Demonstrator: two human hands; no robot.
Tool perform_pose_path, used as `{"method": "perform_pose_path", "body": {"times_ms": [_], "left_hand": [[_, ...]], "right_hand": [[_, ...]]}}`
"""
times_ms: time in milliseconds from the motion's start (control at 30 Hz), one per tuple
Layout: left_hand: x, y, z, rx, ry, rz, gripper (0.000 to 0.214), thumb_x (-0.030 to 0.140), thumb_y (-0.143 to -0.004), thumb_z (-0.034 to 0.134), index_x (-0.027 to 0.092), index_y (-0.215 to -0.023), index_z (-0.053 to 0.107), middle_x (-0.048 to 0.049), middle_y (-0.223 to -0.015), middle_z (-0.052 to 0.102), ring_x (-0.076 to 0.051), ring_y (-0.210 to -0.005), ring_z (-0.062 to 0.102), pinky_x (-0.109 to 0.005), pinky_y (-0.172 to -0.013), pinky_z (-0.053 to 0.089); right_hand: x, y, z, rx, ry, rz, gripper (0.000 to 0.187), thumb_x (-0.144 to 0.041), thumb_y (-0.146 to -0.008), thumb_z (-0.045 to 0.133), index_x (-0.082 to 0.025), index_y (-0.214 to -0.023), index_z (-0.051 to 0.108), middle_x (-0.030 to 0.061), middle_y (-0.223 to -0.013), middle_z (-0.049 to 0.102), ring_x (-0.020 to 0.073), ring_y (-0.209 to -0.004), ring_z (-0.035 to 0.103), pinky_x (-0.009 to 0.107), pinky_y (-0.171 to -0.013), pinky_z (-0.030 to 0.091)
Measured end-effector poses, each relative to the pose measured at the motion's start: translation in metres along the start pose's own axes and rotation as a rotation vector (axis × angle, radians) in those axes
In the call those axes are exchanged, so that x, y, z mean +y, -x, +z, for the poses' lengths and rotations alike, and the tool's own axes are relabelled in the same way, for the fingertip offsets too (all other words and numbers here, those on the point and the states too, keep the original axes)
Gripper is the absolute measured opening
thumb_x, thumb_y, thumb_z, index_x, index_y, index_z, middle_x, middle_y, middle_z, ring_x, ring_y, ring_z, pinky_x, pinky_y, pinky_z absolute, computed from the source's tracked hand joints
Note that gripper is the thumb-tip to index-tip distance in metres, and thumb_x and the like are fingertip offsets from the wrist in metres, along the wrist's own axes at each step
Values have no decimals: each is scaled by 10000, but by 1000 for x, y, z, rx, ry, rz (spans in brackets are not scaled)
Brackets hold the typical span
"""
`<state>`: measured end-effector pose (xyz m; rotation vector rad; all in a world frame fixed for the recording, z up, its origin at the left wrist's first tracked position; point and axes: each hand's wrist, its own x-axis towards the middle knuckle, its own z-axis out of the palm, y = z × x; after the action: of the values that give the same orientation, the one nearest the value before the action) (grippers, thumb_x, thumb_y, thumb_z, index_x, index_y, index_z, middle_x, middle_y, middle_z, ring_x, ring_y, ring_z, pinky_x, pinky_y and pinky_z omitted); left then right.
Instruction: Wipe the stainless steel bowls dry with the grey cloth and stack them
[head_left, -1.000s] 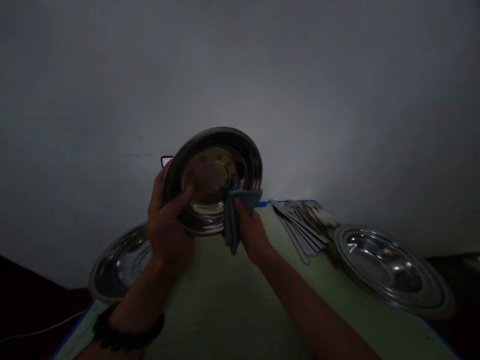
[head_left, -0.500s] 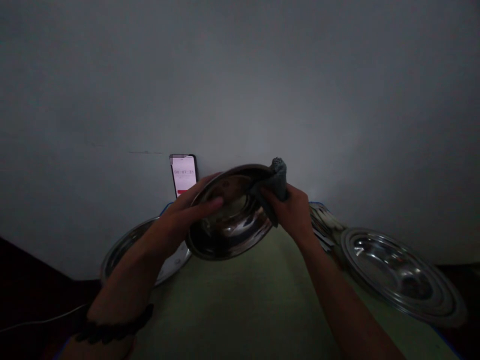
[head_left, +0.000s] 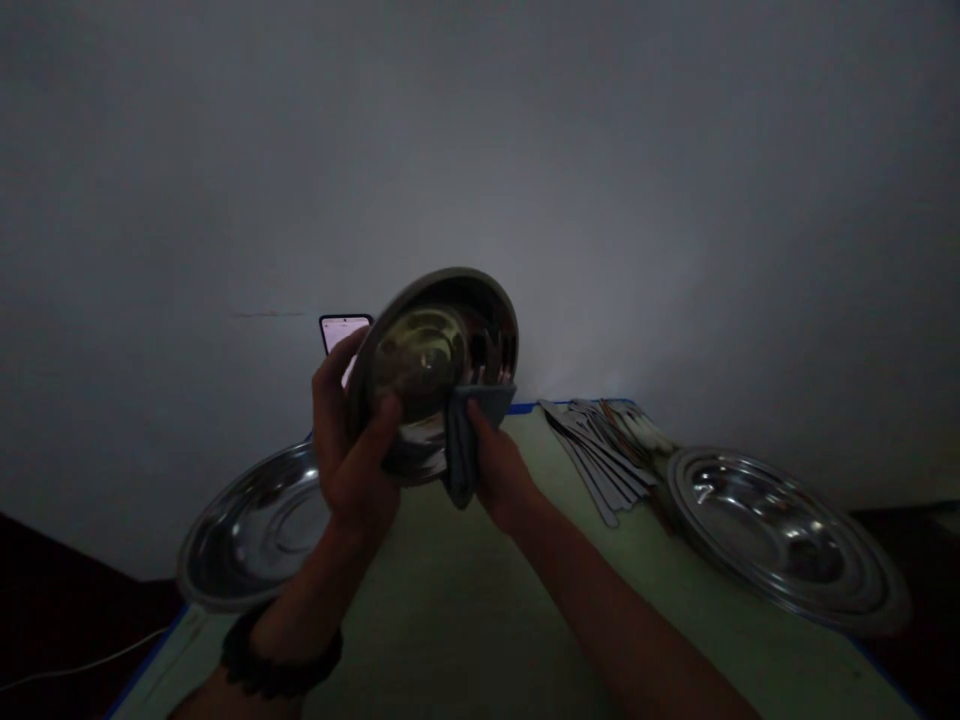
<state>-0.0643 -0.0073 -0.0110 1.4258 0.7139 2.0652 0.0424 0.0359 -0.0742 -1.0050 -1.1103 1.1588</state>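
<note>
My left hand [head_left: 351,452] grips the left rim of a steel plate [head_left: 435,350], thumb across its face, holding it upright and tilted toward me above the table. My right hand [head_left: 499,470] is closed on a grey-blue cloth [head_left: 469,430] pressed against the plate's lower right edge. A dark beaded band sits on my left wrist.
A pale green table [head_left: 465,610] with a blue edge runs ahead to a white wall. One steel plate [head_left: 251,525] lies at the left, another steel plate [head_left: 780,540] at the right. Several pieces of cutlery [head_left: 607,445] lie behind. A lit phone [head_left: 341,335] leans on the wall.
The plate went from lying nearly flat, cloth at its far rim, to standing upright facing me. My right hand and cloth came down to its lower right edge.
</note>
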Motion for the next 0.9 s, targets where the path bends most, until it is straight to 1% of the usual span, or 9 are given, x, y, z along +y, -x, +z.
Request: {"method": "perform_pose_path", "body": {"times_ms": [67, 133, 233, 333, 433, 533, 633, 733, 900], "left_hand": [[-1, -1, -1, -49, -34, -7, 441, 247, -799, 684, 428, -1187, 580, 135, -1301, 592, -210, -1355, 410, -277, -1102, 350], [3, -7, -7, -137, -9, -145, 516, 247, -745, 721, 397, -1212, 561, 106, -1284, 613, -229, -1321, 458, -281, -1065, 397], [12, -22, -20, -319, 73, -390, 553, 333, -685, 737, 314, -1219, 594, 30, -1247, 663, -282, -1229, 555, -323, -965, 497], [19, -32, -32, -501, -4, -528, 518, 371, -731, 711, 304, -1237, 625, 11, -1214, 696, -292, -1150, 615, -336, -887, 538], [20, -31, -33, -554, -117, -553, 441, 361, -756, 721, 302, -1190, 671, 9, -1134, 734, -289, -1133, 631, -357, -916, 525], [21, -27, -28, -550, -106, -511, 328, 358, -767, 725, 260, -1079, 726, -7, -1052, 760, -287, -1104, 650, -376, -943, 511], [23, -26, -20, -501, 32, -470, 299, 375, -757, 732, 201, -1000, 743, -37, -828, 775, -291, -983, 699, -396, -860, 556], [19, -24, -11, -306, 180, -426, 336, 404, -688, 783, 160, -915, 740, -39, -663, 737, -294, -874, 721, -426, -809, 581], [-7, -6, 0, 43, 168, -188, 403, 402, -708, 765, 205, -1055, 713, -36, -1049, 745, -267, -1087, 653, -405, -1002, 495]], "right_hand": [[3, -1, 1, -55, -173, 113, 429, -549, -794, 583, -155, -922, 691, 120, -860, 741, 235, -769, 707, 367, -699, 554], [-3, -6, -10, 8, -162, 101, 392, -460, -705, 692, -155, -952, 683, 114, -952, 745, 237, -873, 703, 368, -789, 541], [-22, -15, -39, 144, 107, -113, 361, -399, -663, 709, -155, -927, 680, 100, -935, 749, 247, -887, 683, 374, -775, 526], [-44, -14, -57, 128, 427, -355, 274, -355, -694, 676, -153, -879, 696, 81, -837, 743, 228, -784, 660, 341, -682, 497], [-59, -7, -62, 187, 690, -503, 250, -327, -724, 663, -146, -889, 710, 80, -761, 722, 210, -701, 631, 300, -599, 428], [-65, -2, -62, 287, 857, -524, 307, -456, -754, 664, -156, -800, 716, 66, -644, 675, 187, -601, 585, 285, -545, 345], [-61, -4, -60, 340, 831, -477, 484, -594, -802, 563, -166, -593, 650, 41, -531, 596, 156, -531, 527, 284, -524, 302], [-47, -4, -47, 332, 614, -253, 598, -681, -803, 478, -181, -482, 547, 27, -469, 536, 151, -516, 523, 271, -487, 299], [-11, 4, -7, 163, 64, 117, 549, -690, -746, 545, -155, -737, 669, 68, -713, 699, 185, -674, 645, 270, -558, 440]]}}
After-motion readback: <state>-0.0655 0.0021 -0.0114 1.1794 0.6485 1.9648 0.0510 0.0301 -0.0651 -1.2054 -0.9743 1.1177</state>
